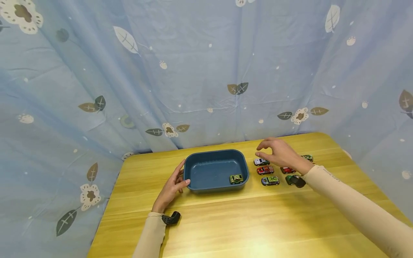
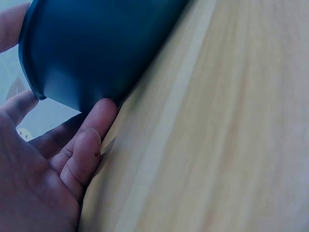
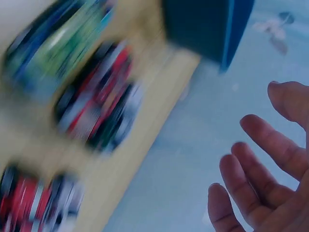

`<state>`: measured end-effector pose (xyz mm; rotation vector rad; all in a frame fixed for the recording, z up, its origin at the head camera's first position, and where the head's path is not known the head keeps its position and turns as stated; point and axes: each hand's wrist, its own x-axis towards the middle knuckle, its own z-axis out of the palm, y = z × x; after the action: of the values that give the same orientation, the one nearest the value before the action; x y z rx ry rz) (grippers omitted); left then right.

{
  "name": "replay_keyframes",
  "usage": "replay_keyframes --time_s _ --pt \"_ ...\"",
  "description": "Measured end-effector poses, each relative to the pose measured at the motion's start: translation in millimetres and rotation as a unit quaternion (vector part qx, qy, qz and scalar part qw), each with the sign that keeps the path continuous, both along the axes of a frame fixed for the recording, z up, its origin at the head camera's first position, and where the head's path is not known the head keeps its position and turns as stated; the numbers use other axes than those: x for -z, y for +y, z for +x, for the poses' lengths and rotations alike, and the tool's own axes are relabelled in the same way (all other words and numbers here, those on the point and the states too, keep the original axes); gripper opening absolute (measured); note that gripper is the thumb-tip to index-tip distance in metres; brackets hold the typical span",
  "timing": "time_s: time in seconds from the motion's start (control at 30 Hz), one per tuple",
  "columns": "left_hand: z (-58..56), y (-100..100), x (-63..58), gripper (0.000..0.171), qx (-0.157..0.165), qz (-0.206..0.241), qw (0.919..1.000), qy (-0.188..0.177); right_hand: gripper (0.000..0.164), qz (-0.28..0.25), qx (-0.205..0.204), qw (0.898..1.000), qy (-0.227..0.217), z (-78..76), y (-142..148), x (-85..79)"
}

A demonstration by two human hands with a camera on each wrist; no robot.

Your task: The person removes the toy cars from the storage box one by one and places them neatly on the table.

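A dark blue plastic tray (image 1: 190, 161) sits on the wooden table, with one green camouflage toy car (image 1: 236, 179) in its front right corner. At its left end my left hand (image 1: 171, 188) holds it, thumb on the rim, other fingers against the outer wall (image 2: 96, 53). Over the toy cars right of the tray hovers my right hand (image 1: 281, 153), thumb and fingers apart and holding nothing. Nearest beneath it are a white toy car (image 1: 261, 162) and a red one (image 1: 265, 170). A purple and green toy car (image 1: 270, 181) stands in front of those.
Farther right are another red car (image 1: 287, 170), a dark green car (image 1: 290, 180) partly behind the wrist camera, and a green camouflage car (image 1: 307, 157) partly hidden by the arm. A blue patterned curtain (image 1: 206, 89) hangs behind the table (image 1: 206, 215).
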<state>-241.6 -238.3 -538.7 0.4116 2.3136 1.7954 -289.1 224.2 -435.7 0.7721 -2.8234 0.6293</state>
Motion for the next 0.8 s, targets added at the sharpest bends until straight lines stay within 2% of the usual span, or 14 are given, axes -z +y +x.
replay_keyframes --time_s 0.1,0.2,0.43,0.6,0.8 --pt "0.1 0 0.4 0.08 0.002 0.003 1.0 -0.004 0.024 -0.036 -0.031 0.999 -0.027 1.1 -24 3.7" --pt "0.2 0 0.7 0.08 -0.001 0.006 1.0 -0.006 0.019 -0.049 -0.059 0.996 -0.054 3.4 -46 6.7" --pt "1.5 0 2.9 0.08 -0.003 -0.002 1.0 -0.004 0.007 -0.004 -0.111 0.992 -0.062 2.8 -78 15.5" --pt "3.9 1 2.3 0.08 -0.008 -0.002 1.0 -0.003 0.011 0.035 -0.118 0.991 -0.056 -1.5 -85 21.9" --pt "3.1 1 -0.7 0.079 -0.005 0.0 1.0 -0.002 0.023 0.085 -0.122 0.988 -0.037 -5.5 -86 30.0"
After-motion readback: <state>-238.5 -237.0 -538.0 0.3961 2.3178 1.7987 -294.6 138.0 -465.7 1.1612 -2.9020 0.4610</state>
